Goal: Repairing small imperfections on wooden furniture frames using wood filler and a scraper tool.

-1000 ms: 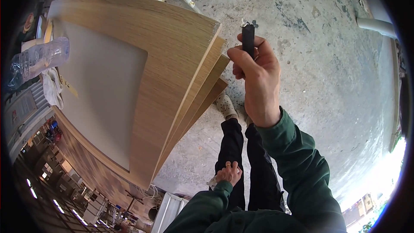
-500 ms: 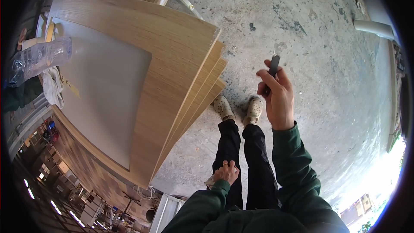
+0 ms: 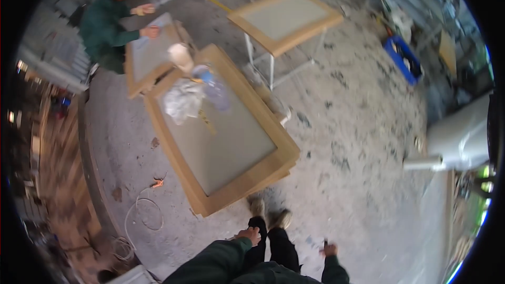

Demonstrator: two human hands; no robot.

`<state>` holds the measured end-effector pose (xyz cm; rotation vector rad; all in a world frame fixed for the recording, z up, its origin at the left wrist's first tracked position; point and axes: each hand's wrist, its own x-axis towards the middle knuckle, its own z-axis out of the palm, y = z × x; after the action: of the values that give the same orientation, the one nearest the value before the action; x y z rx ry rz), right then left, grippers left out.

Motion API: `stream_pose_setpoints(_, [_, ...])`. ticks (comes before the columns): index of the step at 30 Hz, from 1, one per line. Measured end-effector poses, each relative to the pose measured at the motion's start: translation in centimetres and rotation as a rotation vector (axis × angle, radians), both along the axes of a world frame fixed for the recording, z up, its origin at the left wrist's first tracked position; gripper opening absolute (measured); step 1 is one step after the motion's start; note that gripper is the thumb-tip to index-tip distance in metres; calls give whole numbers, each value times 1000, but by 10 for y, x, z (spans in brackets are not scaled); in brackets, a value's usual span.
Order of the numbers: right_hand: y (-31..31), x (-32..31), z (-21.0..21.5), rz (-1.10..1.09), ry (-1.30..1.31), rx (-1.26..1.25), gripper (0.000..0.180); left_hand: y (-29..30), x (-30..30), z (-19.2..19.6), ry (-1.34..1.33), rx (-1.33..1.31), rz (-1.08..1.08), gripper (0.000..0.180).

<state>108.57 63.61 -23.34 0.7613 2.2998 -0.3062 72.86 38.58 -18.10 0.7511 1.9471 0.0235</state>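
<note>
My right hand [image 3: 330,250], low and to the right of my legs, is closed around a small black-handled tool [image 3: 325,242]; its tip is too blurred to make out. Close to my left thigh is my left hand [image 3: 251,235], fingers curled, with a bit of something pale beside it that I cannot identify. In front of me lies a stack of wood-framed panels [image 3: 231,152] with a grey inset on top. A crumpled white cloth [image 3: 183,100] and a clear plastic bottle [image 3: 215,94] rest at its far end. Neither hand touches the stack.
A co-worker [image 3: 108,31] in green bends over another framed panel [image 3: 150,55] at far left. One more panel [image 3: 284,16] stands on a white-legged stand. A blue crate [image 3: 402,59] sits at far right. A pale cable [image 3: 150,226] coils on the floor at left.
My view has swung up and outward, bringing the co-worker and second panel into sight. My right hand, raised before, is now low beside my legs, still with the black-handled tool.
</note>
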Motion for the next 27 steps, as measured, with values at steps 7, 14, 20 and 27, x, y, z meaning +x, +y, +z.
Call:
stream_pose_setpoints(7, [65, -28, 36, -772, 261, 44, 47, -30, -41, 92, 50, 53, 336, 46])
stream_pose_setpoints(14, [135, -20, 131, -1222, 298, 87, 39, -119, -58, 59, 78, -31, 131, 36])
stream_pose_setpoints(20, [124, -130, 188, -1331, 706, 91, 21, -144, -74, 103, 181, 37, 121, 40])
stream_pose_setpoints(27, [106, -89, 164, -1229, 520, 280, 42, -153, -76, 128, 184, 80, 1045, 69])
